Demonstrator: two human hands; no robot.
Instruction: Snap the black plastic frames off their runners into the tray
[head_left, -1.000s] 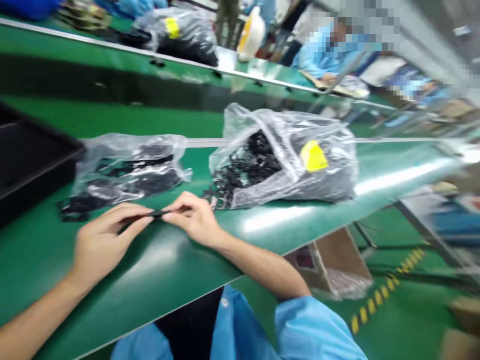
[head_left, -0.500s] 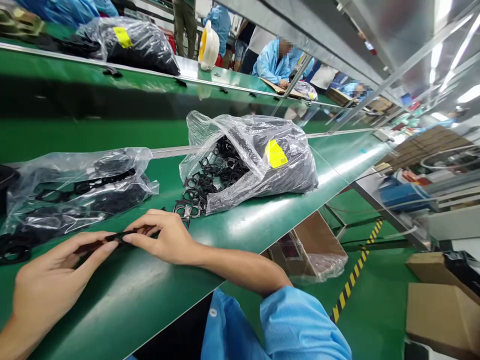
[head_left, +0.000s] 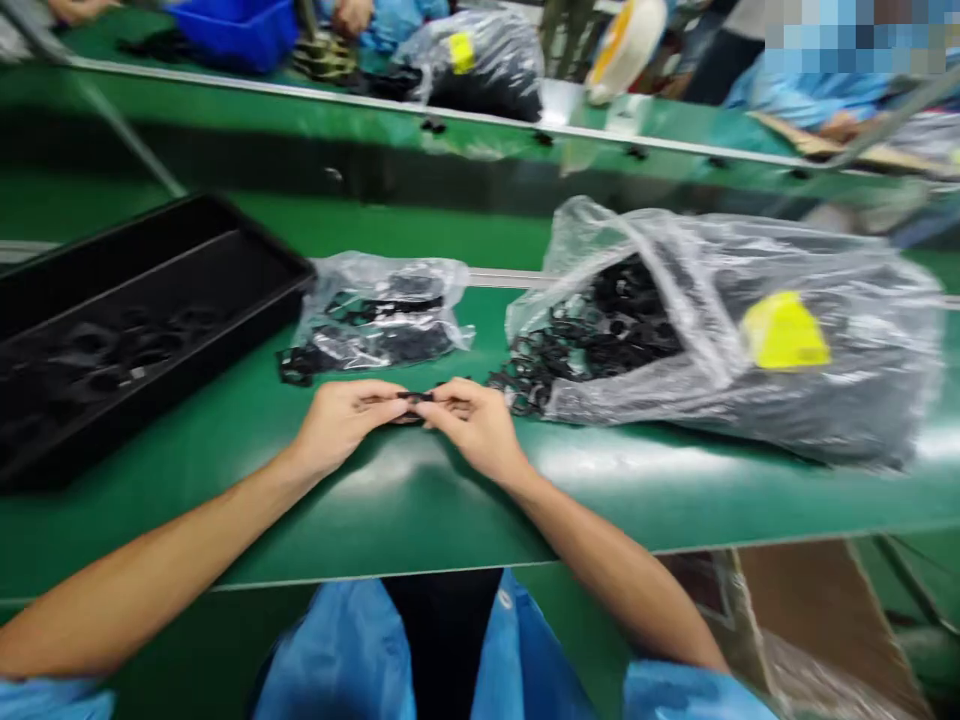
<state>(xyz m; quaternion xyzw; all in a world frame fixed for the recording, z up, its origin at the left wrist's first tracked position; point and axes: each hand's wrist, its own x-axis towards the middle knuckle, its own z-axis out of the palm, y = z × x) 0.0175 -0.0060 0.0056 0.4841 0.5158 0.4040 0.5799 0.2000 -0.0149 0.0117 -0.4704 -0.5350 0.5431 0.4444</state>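
My left hand (head_left: 345, 425) and my right hand (head_left: 472, 425) meet over the green assembly-line bench (head_left: 390, 510), fingertips nearly touching. Between them, both hands are pinched shut on a small black moulded piece (head_left: 415, 405), which sits right at the centre of my grip (it's so small that my fingers hide most of it, and I can't make out its exact shape).

Just beyond my left hand lies a small clear plastic bag (head_left: 375, 315) holding tangled black moulded parts, a few of them poking out near its lower corner. Further left of that hand sits a black plastic tray (head_left: 142, 330), with dark round parts lying in it. Beyond my right hand is a large clear plastic bag (head_left: 720, 330), far fuller, with a yellow label (head_left: 785, 332) on its side. Black rings (head_left: 529, 385) spill from its mouth, close to my right fingertips.

Blue smock sleeves (head_left: 675, 690) show at both my elbows. Past the far edge of the bench, well ahead of my hands, a co-worker in a blue smock (head_left: 810, 95) sits at a matching green bench, near a blue plastic bin (head_left: 232, 30).
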